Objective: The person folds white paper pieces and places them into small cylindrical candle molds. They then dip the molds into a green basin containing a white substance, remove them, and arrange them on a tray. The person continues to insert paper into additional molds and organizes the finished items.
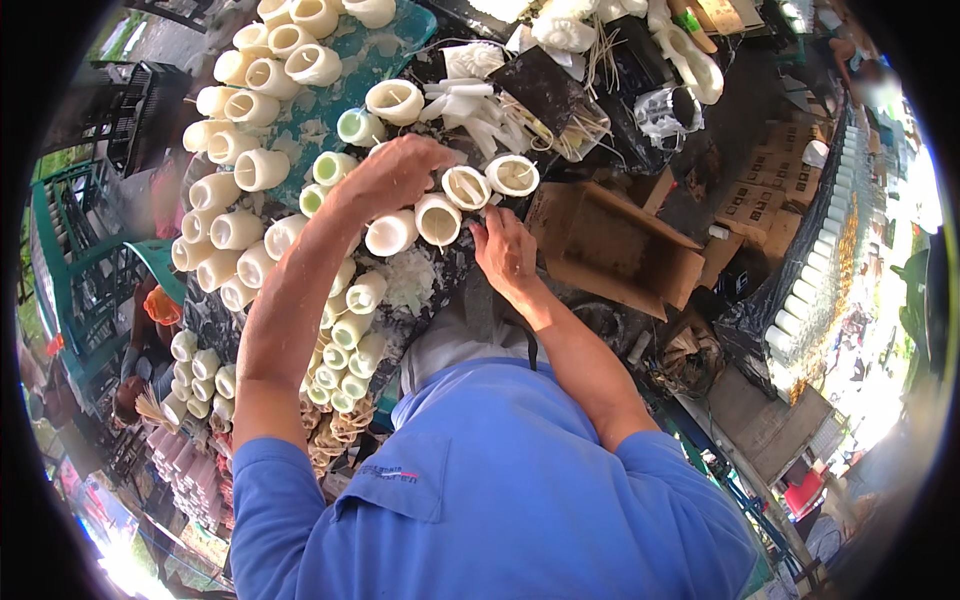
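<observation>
Several round cream wax candle cups stand in front of me, some with a thin wick stretched across the mouth. My left hand is bent over the cups, its fingers closed and pointing right; whatever they hold is hidden. Below it stand a white cup and a hollow cup. My right hand is closed near two more cups, the middle cup and the right cup. A tiny pale bit shows at its fingertips, too small to name. Loose white wax sticks lie just beyond.
Many more candle cups crowd the left side, partly on a teal board. An open cardboard box stands right of my right hand. A clear jar lies at the back right. Wax crumbs litter the dark surface.
</observation>
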`<action>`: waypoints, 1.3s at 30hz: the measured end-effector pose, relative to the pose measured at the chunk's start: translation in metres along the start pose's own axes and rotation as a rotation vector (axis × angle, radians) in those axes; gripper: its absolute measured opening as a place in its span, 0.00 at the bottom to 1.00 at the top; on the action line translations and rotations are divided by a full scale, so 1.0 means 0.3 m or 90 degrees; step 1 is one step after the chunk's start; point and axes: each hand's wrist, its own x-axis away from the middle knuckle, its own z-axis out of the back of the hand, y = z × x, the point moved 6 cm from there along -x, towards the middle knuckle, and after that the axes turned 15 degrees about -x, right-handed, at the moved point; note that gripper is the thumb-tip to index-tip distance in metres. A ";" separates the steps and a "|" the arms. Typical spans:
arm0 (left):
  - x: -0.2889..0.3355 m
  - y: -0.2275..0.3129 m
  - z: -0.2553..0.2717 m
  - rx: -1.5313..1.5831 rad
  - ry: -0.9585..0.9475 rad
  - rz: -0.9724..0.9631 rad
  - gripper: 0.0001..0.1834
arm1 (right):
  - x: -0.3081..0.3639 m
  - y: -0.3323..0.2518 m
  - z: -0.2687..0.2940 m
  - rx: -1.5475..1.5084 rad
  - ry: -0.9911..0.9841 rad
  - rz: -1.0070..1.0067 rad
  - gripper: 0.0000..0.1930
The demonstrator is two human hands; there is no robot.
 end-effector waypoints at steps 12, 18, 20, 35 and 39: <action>-0.062 0.012 -0.130 0.023 -0.035 -0.014 0.32 | -0.109 -0.171 0.106 -0.003 -0.033 0.029 0.27; -0.074 -0.014 -0.158 0.047 -0.040 -0.045 0.31 | -0.115 -0.116 0.070 -0.020 0.005 0.038 0.22; -0.079 -0.025 -0.165 0.076 -0.047 -0.046 0.30 | -0.125 -0.100 0.065 -0.001 -0.010 0.030 0.19; -0.074 -0.019 -0.134 0.064 -0.075 0.020 0.24 | -0.232 -0.155 0.066 0.154 -0.080 0.066 0.10; -0.097 -0.070 -0.053 -0.068 0.053 0.128 0.22 | -0.232 -0.160 0.154 0.056 -0.044 -0.056 0.12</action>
